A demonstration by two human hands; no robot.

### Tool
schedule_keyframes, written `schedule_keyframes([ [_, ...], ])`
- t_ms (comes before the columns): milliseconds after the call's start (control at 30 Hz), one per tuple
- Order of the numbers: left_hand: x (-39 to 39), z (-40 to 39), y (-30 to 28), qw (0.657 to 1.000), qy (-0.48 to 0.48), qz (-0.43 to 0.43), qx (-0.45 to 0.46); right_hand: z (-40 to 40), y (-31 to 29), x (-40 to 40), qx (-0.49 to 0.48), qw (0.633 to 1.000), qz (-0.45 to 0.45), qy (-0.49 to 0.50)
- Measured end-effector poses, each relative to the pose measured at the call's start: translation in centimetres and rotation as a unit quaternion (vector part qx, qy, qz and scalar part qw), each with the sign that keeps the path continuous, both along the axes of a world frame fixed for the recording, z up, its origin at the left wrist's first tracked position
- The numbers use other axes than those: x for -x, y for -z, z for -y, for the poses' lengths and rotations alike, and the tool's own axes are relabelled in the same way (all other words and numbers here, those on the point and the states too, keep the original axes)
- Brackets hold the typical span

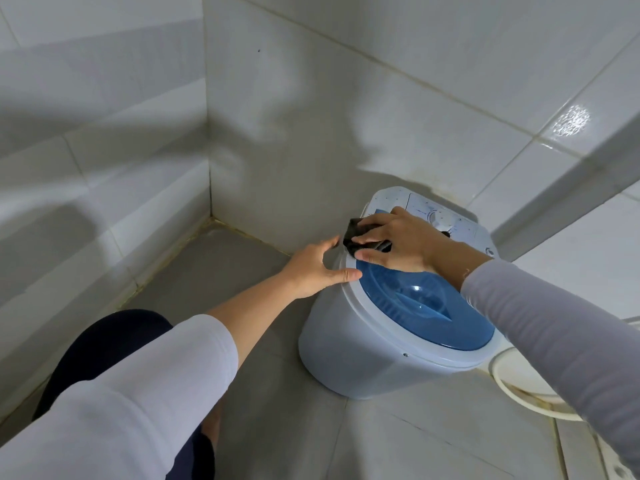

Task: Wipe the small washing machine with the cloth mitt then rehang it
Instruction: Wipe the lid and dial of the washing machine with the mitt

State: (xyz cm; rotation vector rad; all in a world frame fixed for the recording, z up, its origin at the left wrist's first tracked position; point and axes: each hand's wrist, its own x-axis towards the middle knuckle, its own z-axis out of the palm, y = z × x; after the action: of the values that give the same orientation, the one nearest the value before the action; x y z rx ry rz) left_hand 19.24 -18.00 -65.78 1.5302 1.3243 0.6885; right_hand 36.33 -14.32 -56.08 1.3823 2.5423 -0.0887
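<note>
A small white washing machine with a round blue lid stands on the grey floor against the tiled wall. Its white control panel with a dial lies at the far side. My right hand presses a dark cloth mitt onto the machine's top rim, at the lid's far left edge. The mitt is mostly hidden under my fingers. My left hand rests on the rim's left side, thumb on top and fingers spread over the edge, holding nothing.
White tiled walls meet in a corner to the left of the machine. A white hose curls on the floor at the machine's right. My dark-clothed knee is at lower left. Grey floor tiles lie between knee and machine.
</note>
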Motion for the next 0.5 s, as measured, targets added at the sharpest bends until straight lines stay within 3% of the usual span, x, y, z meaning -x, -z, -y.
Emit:
schedule_keyframes([
  [100, 0.0, 0.0, -0.2, 1.0, 0.009, 0.015, 0.01, -0.2, 0.9, -0.4, -0.013, 1.0, -0.027, 0.0],
  [500, 0.1, 0.0, -0.5, 0.999, 0.032, 0.006, 0.013, -3.0, 0.5, 0.2, -0.071, 0.997, 0.021, -0.027],
])
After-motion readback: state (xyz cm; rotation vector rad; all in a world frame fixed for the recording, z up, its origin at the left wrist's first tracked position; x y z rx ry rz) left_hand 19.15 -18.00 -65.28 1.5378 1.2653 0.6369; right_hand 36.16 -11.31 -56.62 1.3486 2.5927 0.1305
